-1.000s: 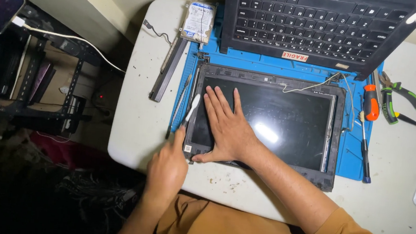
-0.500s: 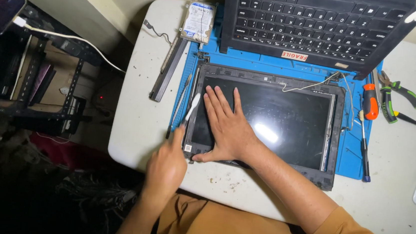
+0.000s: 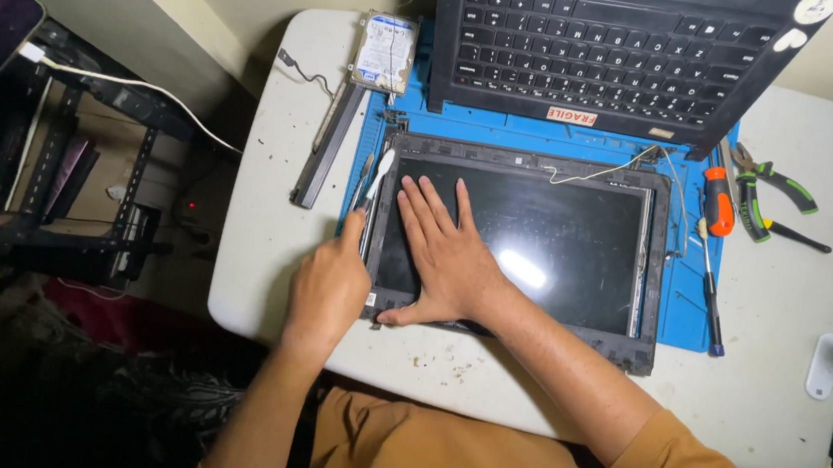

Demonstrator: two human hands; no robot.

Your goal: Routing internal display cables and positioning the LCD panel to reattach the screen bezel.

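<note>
Hands worked at centre frame: right hand (image 3: 450, 257) lay flat, fingers spread on the laptop screen panel (image 3: 536, 245); left hand (image 3: 328, 287) gripped a white pry tool (image 3: 377, 175) at its left bezel. Excess leverage might crack the glass.

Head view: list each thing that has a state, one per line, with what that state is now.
Black-framed laptop screen panel: detached, lying flat, face up on the blue mat.
Left hand: grip closed on a slim white pry tool at the panel's left edge.
Right hand: open, palm flat on the glass.
Black laptop keyboard base: lying open, keys up.
Silver hard drive: out, on the table.
Green-handled pliers: lying unused.
</note>
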